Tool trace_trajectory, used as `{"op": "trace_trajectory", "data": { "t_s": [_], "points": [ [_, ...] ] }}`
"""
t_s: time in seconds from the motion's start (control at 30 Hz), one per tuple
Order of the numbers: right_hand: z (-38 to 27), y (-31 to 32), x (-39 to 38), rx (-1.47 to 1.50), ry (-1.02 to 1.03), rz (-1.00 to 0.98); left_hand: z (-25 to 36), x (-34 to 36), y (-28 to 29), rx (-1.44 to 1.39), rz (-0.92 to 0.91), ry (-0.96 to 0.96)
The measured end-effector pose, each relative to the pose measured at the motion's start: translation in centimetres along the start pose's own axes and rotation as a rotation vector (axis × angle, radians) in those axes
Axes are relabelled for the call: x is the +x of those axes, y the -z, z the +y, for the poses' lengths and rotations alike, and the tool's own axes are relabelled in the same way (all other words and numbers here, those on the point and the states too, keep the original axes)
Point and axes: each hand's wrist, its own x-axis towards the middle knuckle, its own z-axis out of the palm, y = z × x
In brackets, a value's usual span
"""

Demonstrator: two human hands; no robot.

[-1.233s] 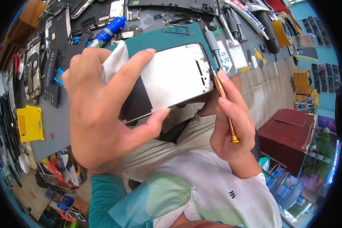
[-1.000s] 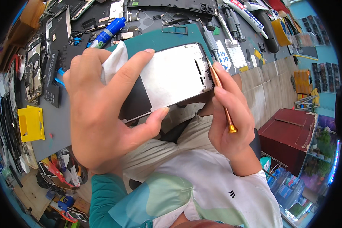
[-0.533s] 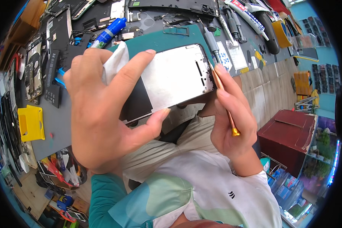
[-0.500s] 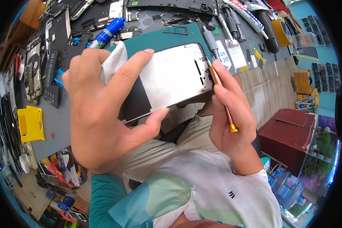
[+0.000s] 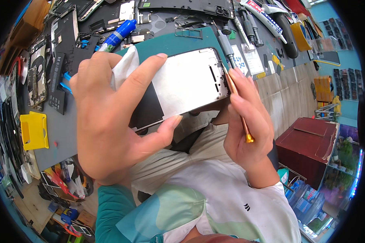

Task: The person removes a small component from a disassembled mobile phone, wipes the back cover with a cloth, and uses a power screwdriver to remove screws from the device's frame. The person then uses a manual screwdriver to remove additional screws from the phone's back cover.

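My left hand (image 5: 113,117) grips a silver-and-black phone screen panel (image 5: 182,81), index finger on its upper edge and thumb on the lower, over a teal mat (image 5: 194,42). A white cloth (image 5: 125,67) is bunched under that hand's fingers. In my right hand (image 5: 251,125) is a slim copper tool (image 5: 241,113) with a gold end cap, pinched between fingers and thumb, its point at the panel's right edge among dark slots and holes. A grey screwdriver (image 5: 227,48) lies just beyond that point.
The cluttered grey bench (image 5: 56,141) holds phone parts (image 5: 36,77), a blue tube (image 5: 119,32), a white tube (image 5: 265,22), several tools, a yellow tape roll (image 5: 300,36) and a yellow plastic piece (image 5: 34,129). A maroon box (image 5: 300,150) stands at the right, below bench level.
My right hand and the copper tool have shifted slightly upward along the panel's edge, with small back-and-forth movements. My left hand has stayed almost still on the panel.
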Motion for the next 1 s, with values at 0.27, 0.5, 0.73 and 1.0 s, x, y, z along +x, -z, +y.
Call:
{"op": "trace_trajectory", "data": {
  "t_s": [0.27, 0.5, 0.73, 1.0],
  "points": [
    [0.5, -0.9, 0.4, -0.022, 0.028, 0.039, -0.1, -0.1, -0.2, -0.002, 0.035, -0.02],
    [0.6, -0.7, 0.6, -0.031, 0.027, 0.012, -0.1, -0.2, -0.3, -0.015, 0.047, -0.008],
    [0.1, -0.1, 0.0, -0.016, 0.014, 0.008, 0.0, 0.0, -0.2, 0.001, 0.02, -0.015],
    [0.2, -0.2, 0.3, -0.039, 0.037, 0.022, 0.1, 0.0, -0.1, 0.006, 0.017, -0.014]
  ]
}}
